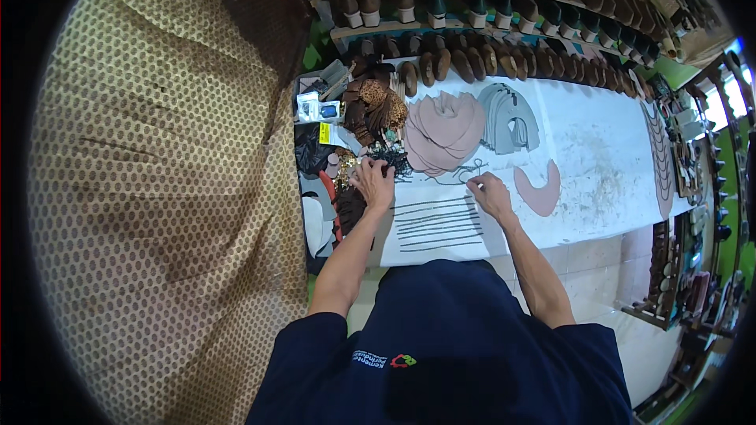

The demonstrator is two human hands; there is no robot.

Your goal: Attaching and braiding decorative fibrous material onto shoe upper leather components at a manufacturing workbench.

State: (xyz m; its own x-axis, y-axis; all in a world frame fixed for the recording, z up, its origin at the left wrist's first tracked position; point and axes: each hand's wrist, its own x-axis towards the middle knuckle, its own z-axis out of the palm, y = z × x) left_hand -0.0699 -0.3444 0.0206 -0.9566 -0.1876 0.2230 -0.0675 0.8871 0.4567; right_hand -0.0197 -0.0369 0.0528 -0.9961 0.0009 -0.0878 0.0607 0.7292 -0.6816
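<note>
My left hand [373, 179] rests palm down on a dark tangle of cords and trimmings [391, 159] at the left of the white worktable [598, 142]. My right hand [488, 191] pinches the end of a thin dark cord [466, 175] that loops across the table. Below both hands several thin dark strips [437, 224] lie side by side in rows. A single pink shoe-upper piece [540, 189] lies just right of my right hand.
A fanned stack of pink cut pieces [442, 132] and a stack of grey ones [508, 116] lie beyond my hands. Leopard-print pieces [374, 102] and small boxes crowd the left end. Shelves of shoe lasts and heeled shoes [472, 8] run behind. A patterned curtain [157, 189] hangs left.
</note>
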